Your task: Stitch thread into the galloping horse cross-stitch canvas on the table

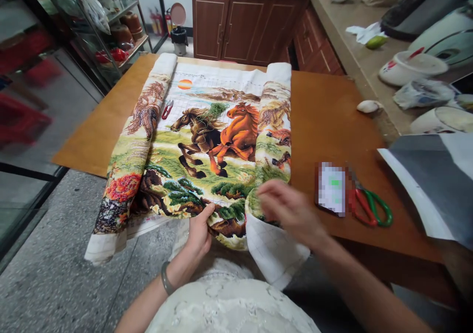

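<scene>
Two hands: both are working at the near edge of the embroidered horse cloth, which is lying on the tabletop with its near end hanging over the edge.
Left hand: fingers are clamped on the near hem, thumb on top, apparently keeping the picture flat and taut.
Right hand: it is hovering blurred over the right roll; whether its fingers are apart or together cannot be told.
Side rolls: both long edges are lying rolled inward, leaving only the middle panel showing.
Right surroundings: a phone and scissors are lying just beside the cloth, a grey sheet farther right.
On the cloth: small red snips are resting far left.
</scene>
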Tool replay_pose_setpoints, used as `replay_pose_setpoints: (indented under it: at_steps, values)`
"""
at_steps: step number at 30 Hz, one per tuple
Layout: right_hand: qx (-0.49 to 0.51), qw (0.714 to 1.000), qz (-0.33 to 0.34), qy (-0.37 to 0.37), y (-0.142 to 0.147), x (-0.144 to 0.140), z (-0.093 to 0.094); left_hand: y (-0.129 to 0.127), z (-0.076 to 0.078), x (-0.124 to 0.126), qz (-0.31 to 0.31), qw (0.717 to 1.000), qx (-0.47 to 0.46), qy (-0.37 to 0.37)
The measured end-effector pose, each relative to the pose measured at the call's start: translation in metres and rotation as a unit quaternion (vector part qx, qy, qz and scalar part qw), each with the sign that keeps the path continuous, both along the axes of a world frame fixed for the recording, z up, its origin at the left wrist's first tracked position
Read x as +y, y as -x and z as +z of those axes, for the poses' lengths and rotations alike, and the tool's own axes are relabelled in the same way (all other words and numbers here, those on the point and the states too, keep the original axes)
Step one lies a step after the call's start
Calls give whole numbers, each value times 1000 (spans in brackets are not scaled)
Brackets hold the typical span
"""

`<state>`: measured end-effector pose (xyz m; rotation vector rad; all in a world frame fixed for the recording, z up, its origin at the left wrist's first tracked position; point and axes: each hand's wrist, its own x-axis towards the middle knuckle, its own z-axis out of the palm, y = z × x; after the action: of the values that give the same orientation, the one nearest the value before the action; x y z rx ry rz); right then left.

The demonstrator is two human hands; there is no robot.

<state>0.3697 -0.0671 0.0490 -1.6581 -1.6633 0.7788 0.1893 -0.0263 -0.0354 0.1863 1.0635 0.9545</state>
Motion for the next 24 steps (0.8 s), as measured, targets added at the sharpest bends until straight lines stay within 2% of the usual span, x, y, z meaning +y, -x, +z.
replay_pose_setpoints:
  at_steps: [3,7,19,24]
  values:
    - [-16,999,40,25,30,14,-19,-1,1,1,-4,1000,-8,-2]
    - [-56,997,28,35,50,23,-38,-3,3,1,12,1000,-11,-6]
    - [-69,996,41,28,45,21,-36,-4,7,1,21,1000,-7,5]
    - [-86,995,42,29,46,22,-37,-4,4,0,28,1000,-6,-2]
